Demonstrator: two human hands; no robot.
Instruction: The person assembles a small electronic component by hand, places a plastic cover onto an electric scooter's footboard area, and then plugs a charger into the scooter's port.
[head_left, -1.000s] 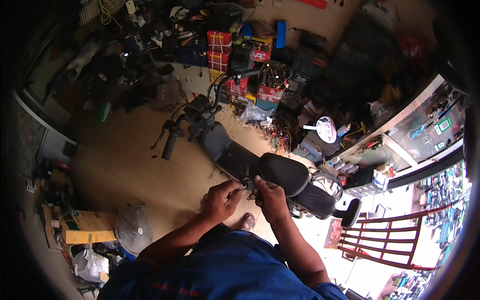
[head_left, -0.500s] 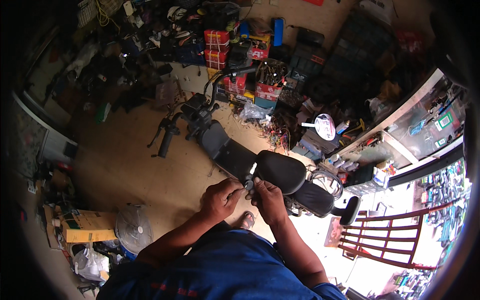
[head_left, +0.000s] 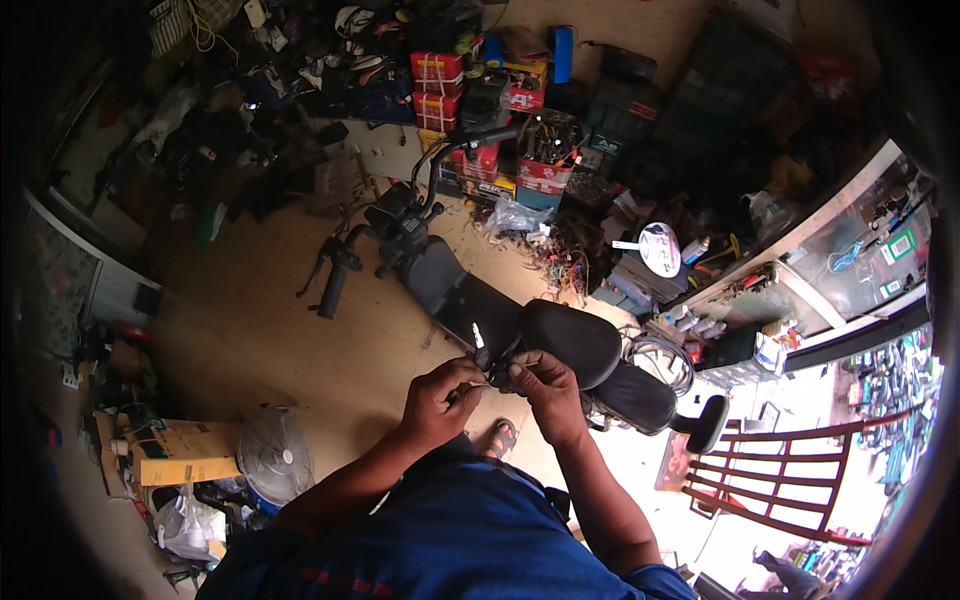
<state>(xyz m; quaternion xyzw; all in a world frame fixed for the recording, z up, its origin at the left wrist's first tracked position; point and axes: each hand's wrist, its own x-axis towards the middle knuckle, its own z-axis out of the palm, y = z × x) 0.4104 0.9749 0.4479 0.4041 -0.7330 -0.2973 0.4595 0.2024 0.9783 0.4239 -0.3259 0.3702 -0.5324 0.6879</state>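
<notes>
Both hands meet in front of me, over the near side of a black electric scooter (head_left: 470, 305). Between their fingertips is a small black piece (head_left: 500, 372), partly hidden by the fingers. A key (head_left: 478, 338) with a bright silver blade and dark head points up beside it; whether the two are joined I cannot tell. My left hand (head_left: 440, 402) is closed, thumb and forefinger pinched at the piece's left side. The thumb and fingers of my right hand (head_left: 548, 392) grip its right side. Just beyond lies the scooter's black seat (head_left: 570, 343).
The handlebar (head_left: 400, 225) points away to the left. At the left stand a fan (head_left: 273, 456) and a yellow-brown carton (head_left: 185, 452). Red boxes (head_left: 437, 75) and loose wires (head_left: 565, 270) lie at the back. On the right are a glass case (head_left: 850, 250) and a wooden chair (head_left: 770, 475).
The key has swung left and now stands apart from the seat's edge. My fingers have turned the small black piece, and its round face no longer shows. The view has shifted slightly.
</notes>
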